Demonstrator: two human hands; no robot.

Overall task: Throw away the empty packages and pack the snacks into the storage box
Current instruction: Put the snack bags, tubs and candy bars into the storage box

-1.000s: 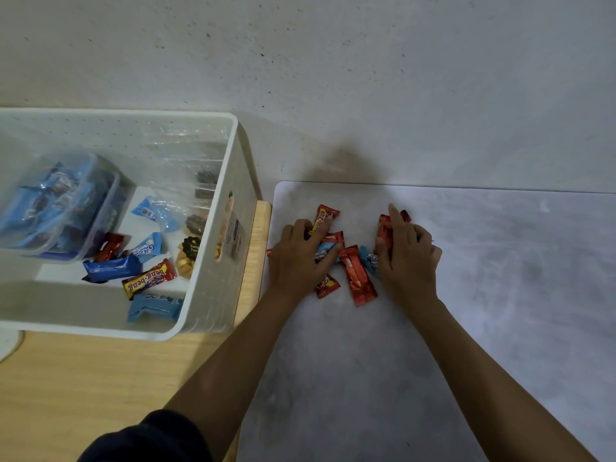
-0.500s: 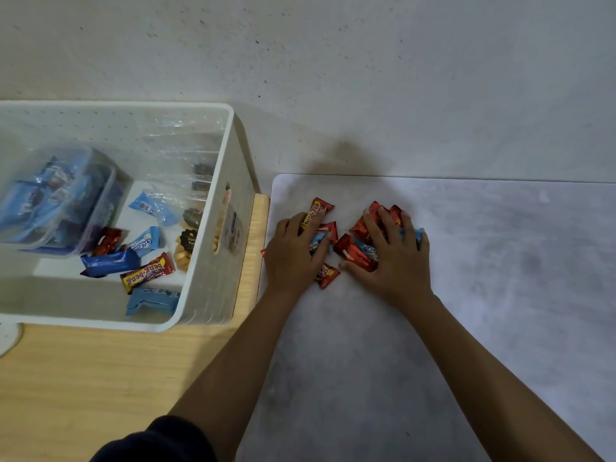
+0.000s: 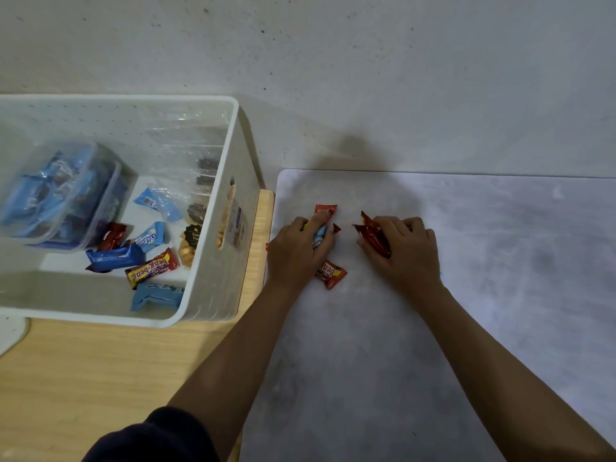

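Left hand point(image 3: 295, 255) curls round mixed snacks point(image 3: 325, 213), right hand point(image 3: 405, 253) clutches red packets point(image 3: 375, 236)

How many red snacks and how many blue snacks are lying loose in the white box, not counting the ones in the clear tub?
Red: 2, small red packet, beng-beng bar
Blue: 4, back light-blue packet, middle light-blue packet, dark blue bar, front blue pack
Total: 6
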